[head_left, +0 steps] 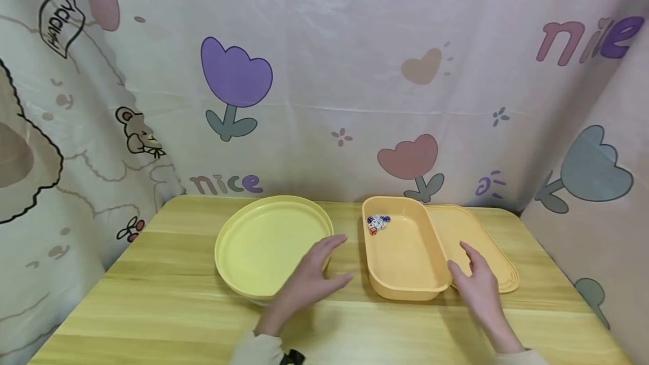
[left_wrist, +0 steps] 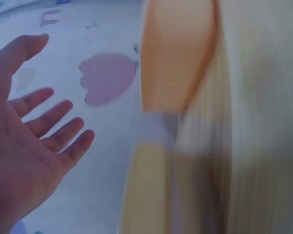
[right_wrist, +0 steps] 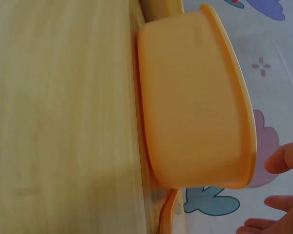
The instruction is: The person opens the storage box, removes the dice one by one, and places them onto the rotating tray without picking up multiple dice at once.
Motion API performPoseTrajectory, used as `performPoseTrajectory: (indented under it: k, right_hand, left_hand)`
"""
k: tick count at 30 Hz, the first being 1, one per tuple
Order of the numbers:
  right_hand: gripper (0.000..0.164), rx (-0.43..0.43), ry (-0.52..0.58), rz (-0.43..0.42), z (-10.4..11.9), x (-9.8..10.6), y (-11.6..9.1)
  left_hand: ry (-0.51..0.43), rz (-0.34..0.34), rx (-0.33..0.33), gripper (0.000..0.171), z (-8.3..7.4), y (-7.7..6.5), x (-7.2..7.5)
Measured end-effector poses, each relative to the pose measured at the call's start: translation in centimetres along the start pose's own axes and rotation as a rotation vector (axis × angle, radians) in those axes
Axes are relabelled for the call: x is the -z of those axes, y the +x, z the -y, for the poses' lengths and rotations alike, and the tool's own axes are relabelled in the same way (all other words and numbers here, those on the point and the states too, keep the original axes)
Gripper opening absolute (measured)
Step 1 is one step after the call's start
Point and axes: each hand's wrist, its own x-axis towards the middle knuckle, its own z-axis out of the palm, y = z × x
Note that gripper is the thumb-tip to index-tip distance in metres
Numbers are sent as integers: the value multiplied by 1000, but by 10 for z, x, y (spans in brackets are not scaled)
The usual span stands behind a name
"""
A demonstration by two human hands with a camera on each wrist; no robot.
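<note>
An orange rectangular tub [head_left: 405, 252] stands on the table, and several small dice [head_left: 377, 223], white, blue and red, are gathered in its far left corner. My left hand [head_left: 311, 283] hovers between the tub and a round yellow tray [head_left: 269, 241], overlapping the tray's right edge in the head view. Its fingers are spread and hold nothing, as the left wrist view also shows. By the tub's near right corner is my right hand [head_left: 476, 286], thumb and fingers apart, nothing between them. The right wrist view shows the tub's outer wall [right_wrist: 195, 97] close to those fingertips [right_wrist: 276, 165].
A flat orange lid [head_left: 458, 235] lies to the right of the tub, partly beneath or behind it. The wooden table [head_left: 167, 275] ends at a patterned cloth [head_left: 314, 72] hung along the back and both sides.
</note>
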Motion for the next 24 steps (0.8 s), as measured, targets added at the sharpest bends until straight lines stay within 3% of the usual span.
performPoseTrajectory:
  k: [2,5,10,16,24]
  right_hand:
    - [58,20,-17,7,2,-2,-1]
    - [55,42,-35,9,3,-4,-2]
    - [53,58,-61,15,2,-6,-2]
    - [53,68,-83,21,0,-10,-3]
    - [49,101,-90,21,-1,-13,-2]
  left_hand:
    - [163,-10,-95,63,10,-7,13]
    - [338,-11,-163,60,28,-20,30]
    - [431,36,-132,58,51,-39,49]
    - [401,189,-47,53,63,-51,57]
    - [140,277,-103,26,72,-46,61]
